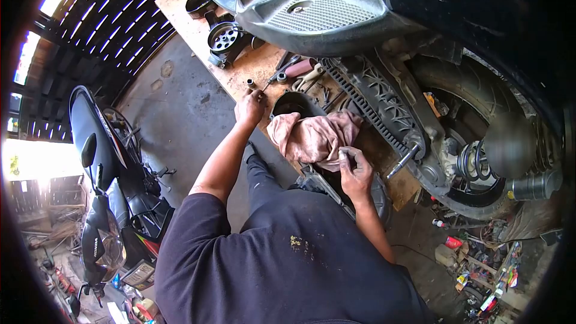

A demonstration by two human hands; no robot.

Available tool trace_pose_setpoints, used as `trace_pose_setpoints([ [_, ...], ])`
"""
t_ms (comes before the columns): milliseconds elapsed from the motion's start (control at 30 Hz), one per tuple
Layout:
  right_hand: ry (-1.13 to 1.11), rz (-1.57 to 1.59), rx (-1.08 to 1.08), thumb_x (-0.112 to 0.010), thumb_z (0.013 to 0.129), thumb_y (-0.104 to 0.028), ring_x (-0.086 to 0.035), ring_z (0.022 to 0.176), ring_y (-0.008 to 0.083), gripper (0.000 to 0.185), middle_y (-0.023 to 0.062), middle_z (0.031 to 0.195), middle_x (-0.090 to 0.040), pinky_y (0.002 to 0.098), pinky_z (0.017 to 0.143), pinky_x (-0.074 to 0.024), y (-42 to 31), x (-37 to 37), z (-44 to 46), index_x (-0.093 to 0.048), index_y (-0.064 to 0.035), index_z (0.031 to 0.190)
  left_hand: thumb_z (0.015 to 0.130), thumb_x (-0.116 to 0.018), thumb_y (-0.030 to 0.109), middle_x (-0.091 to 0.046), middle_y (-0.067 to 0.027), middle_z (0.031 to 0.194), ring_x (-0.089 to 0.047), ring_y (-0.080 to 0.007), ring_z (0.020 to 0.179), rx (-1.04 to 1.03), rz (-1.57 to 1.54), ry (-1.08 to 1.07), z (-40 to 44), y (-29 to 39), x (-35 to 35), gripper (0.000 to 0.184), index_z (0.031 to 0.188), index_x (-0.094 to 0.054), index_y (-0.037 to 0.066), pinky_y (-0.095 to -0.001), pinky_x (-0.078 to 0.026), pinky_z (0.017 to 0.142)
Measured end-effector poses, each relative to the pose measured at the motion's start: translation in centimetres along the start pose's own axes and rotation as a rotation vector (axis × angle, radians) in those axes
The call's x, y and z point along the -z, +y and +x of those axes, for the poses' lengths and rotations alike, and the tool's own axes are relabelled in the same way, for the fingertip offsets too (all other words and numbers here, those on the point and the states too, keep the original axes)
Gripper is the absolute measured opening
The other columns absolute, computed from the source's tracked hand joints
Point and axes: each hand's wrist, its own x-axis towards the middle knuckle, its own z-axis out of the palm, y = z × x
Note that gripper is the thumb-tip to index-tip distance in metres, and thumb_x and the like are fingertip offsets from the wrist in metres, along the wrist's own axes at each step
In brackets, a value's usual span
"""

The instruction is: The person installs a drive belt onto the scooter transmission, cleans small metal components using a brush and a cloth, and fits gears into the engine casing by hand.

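My left hand (251,108) is closed at the bench's near edge, left of a dark round bowl (295,103). A thin metal rod seems to reach from its fingers towards a pink-handled tool (300,68); what it grips is too small to make out. A small metal socket (250,83) stands just beyond the fingers. My right hand (356,174) is pinched, thumb against fingers, at the lower right edge of a stained pink cloth (318,138). Anything between those fingertips is too small to name. The cloth lies bunched beside the bowl.
A scooter with its rear wheel (468,93) and toothed casing (366,105) exposed stands over the wooden bench (231,78). A shaft (403,162) juts towards me. Black round parts (225,39) lie farther along. Another motorcycle (114,174) is at left; clutter (480,270) covers the floor lower right.
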Motion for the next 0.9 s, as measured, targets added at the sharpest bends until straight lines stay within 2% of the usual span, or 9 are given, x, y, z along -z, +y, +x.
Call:
trace_pose_setpoints([
  [167, 0.007, 0.009, 0.018, -0.062, 0.088, -0.006, -0.061, 0.085, 0.0167, 0.014, 0.0089, 0.092, -0.066, 0.0289, 0.077, -0.0484, 0.4, 0.2, -0.3, -0.064, 0.0009, 0.099, 0.084, -0.063, 0.031, -0.064, -0.0102, 0.107, -0.064, -0.0325, 0.09, 0.058, -0.028, 0.0, -0.4, 0.0, 0.2, 0.026, 0.104, -0.069, 0.015, -0.0423, -0.051, 0.079],
  [233, 0.012, 0.013, 0.001, -0.062, 0.088, -0.006, -0.061, 0.085, 0.0164, 0.013, 0.0087, 0.093, -0.065, 0.0288, 0.077, -0.0483, 0.5, 0.3, -0.3, -0.063, 0.0011, 0.099, 0.083, -0.066, 0.029, -0.066, -0.0086, 0.096, -0.066, -0.0247, 0.079, 0.232, -0.498, 0.013, -0.7, 0.5, 1.1, 0.026, 0.099, -0.069, 0.008, -0.0359, -0.051, 0.071],
  [267, 0.013, 0.015, -0.003, -0.062, 0.088, -0.006, -0.061, 0.085, 0.0164, 0.013, 0.0087, 0.093, -0.065, 0.0288, 0.077, -0.0483, 0.4, 0.3, -0.4, -0.063, 0.0011, 0.099, 0.087, -0.065, 0.02, -0.064, -0.003, 0.088, -0.055, -0.0091, 0.065, 0.351, -0.879, -0.049, -1.4, 0.7, 1.6, 0.021, 0.1, -0.066, 0.003, -0.0255, -0.046, 0.055],
  [467, -0.024, 0.016, -0.016, -0.062, 0.088, -0.005, -0.061, 0.085, 0.0161, 0.014, 0.009, 0.092, -0.065, 0.0286, 0.077, -0.0482, 0.6, -0.4, -0.1, -0.063, 0.0013, 0.1, 0.086, -0.06, 0.016, -0.063, -0.0041, 0.097, -0.055, -0.0129, 0.072, 0.273, -2.206, -0.438, -6.3, 2.3, 6.0, 0.019, 0.104, -0.058, 0.009, -0.0287, -0.045, 0.068],
  [533, -0.005, -0.057, 0.094, -0.062, 0.087, -0.005, -0.061, 0.084, 0.0157, 0.014, 0.009, 0.092, -0.065, 0.0282, 0.076, -0.0481, 0.6, -0.8, 0.5, -0.062, 0.0006, 0.1, 0.086, -0.061, 0.017, -0.063, -0.0045, 0.101, -0.055, -0.0131, 0.075, 0.192, -2.291, -0.526, -7.9, 3.7, 8.0, 0.019, 0.103, -0.058, 0.01, -0.0282, -0.045, 0.07],
  [567, 0.095, 0.003, 0.087, -0.065, 0.086, -0.008, -0.064, 0.08, 0.0249, 0.014, 0.0115, 0.09, -0.066, 0.033, 0.071, -0.0491, 0.5, -1.4, 0.8, -0.064, -0.0034, 0.099, 0.085, -0.063, 0.017, -0.061, -0.0045, 0.103, -0.054, -0.0129, 0.076, 0.181, -2.302, -0.551, -8.4, 4.2, 8.6, 0.02, 0.102, -0.057, 0.009, -0.0285, -0.045, 0.071],
  [767, 0.106, -0.068, -0.236, -0.066, 0.086, -0.015, -0.062, 0.085, 0.0251, 0.033, 0.0144, 0.098, -0.063, 0.0339, 0.076, -0.0492, -0.2, -1.1, 2.9, -0.056, -0.0037, 0.115, 0.081, -0.068, 0.014, -0.057, -0.0045, 0.098, -0.052, -0.0127, 0.076, 0.157, -2.111, -0.58, -10.9, 6.6, 10.2, 0.028, 0.105, -0.056, 0.007, -0.0279, -0.044, 0.071],
  [833, 0.096, -0.22, -0.047, -0.066, 0.086, -0.015, -0.06, 0.08, 0.0199, 0.034, 0.0131, 0.096, -0.062, 0.032, 0.072, -0.0483, 1.5, -0.9, 2.8, -0.057, -0.0034, 0.116, 0.082, -0.068, 0.01, -0.063, -0.0062, 0.097, -0.059, -0.0137, 0.083, 0.138, -2.093, -0.625, -11.5, 6.8, 9.6, 0.025, 0.104, -0.059, 0.004, -0.0301, -0.048, 0.08],
  [900, 0.011, -0.19, -0.158, -0.068, 0.084, -0.016, -0.061, 0.085, 0.0216, 0.04, 0.0168, 0.101, -0.062, 0.0327, 0.076, -0.0487, 2.2, -0.8, 2.4, -0.055, -0.002, 0.119, 0.081, -0.069, 0.008, -0.061, -0.0075, 0.108, -0.058, -0.0141, 0.091, 0.119, -2.042, -0.637, -12.1, 7.8, 9.4, 0.024, 0.103, -0.06, 0.004, -0.028, -0.045, 0.085],
])
